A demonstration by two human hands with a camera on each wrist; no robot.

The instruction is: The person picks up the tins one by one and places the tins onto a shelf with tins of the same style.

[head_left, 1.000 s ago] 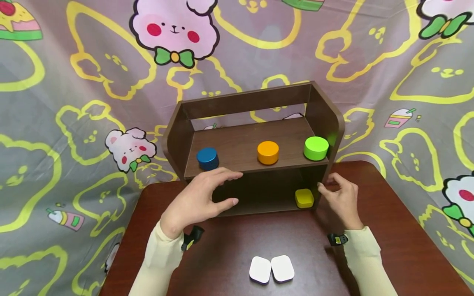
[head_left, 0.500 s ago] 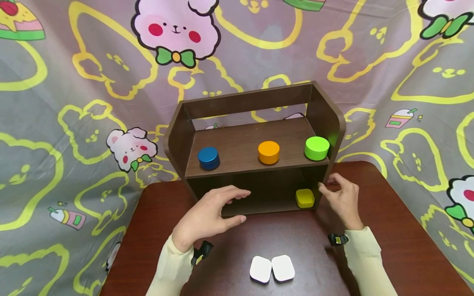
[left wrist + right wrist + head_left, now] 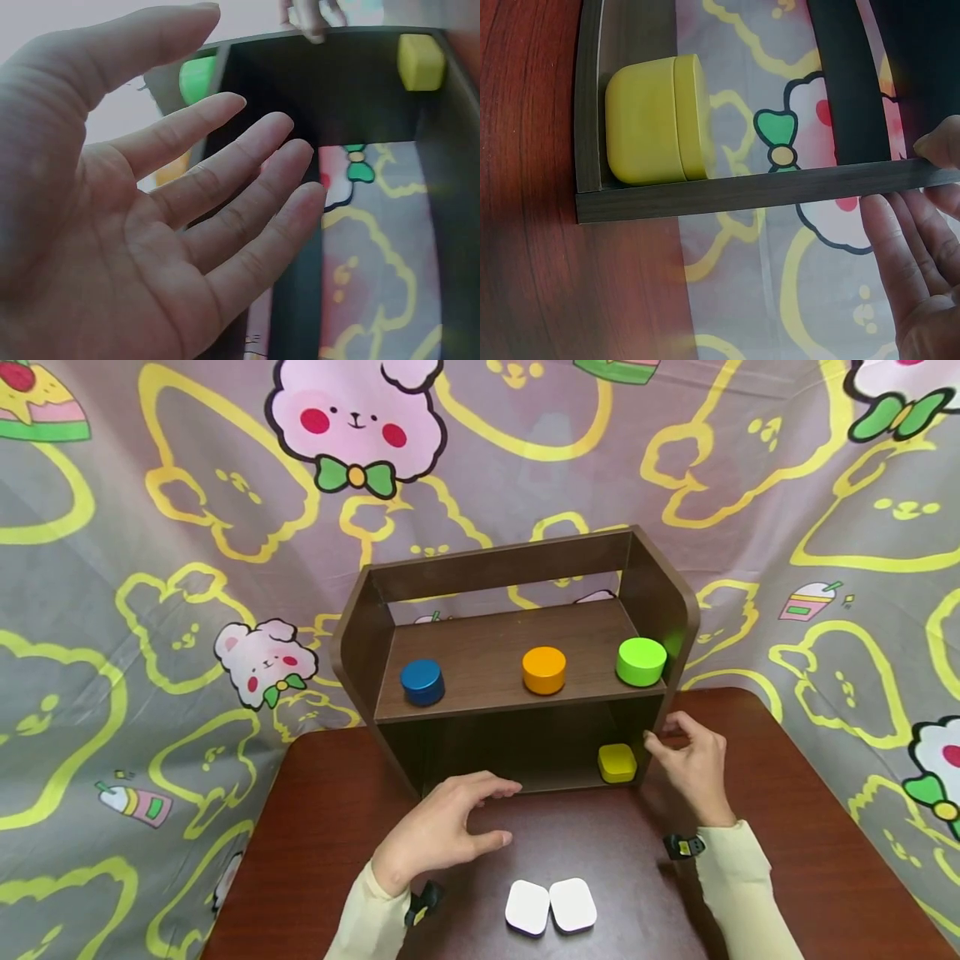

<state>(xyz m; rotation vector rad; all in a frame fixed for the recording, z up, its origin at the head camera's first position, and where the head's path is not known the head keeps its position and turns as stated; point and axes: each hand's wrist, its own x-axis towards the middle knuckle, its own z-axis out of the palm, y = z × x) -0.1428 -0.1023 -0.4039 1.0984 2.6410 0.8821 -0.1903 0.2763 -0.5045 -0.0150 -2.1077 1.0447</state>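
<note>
My right hand pinches the right side panel of the dark brown shelf; in the right wrist view the thumb lies on one face of the panel and the fingers on the other. My left hand hovers in front of the shelf's lower opening, fingers spread and palm bare. On the upper board stand a blue round tin, an orange one and a green one. A yellow square tin sits in the lower compartment at the right, against the side panel.
Two white rounded-square tins lie side by side near the front of the reddish-brown table. A patterned cloth hangs behind the shelf and along both sides.
My left hand has drawn down and slightly right, away from the blue tin toward the front of the table. The right hand keeps its grip on the panel; shelf and tins stay put.
</note>
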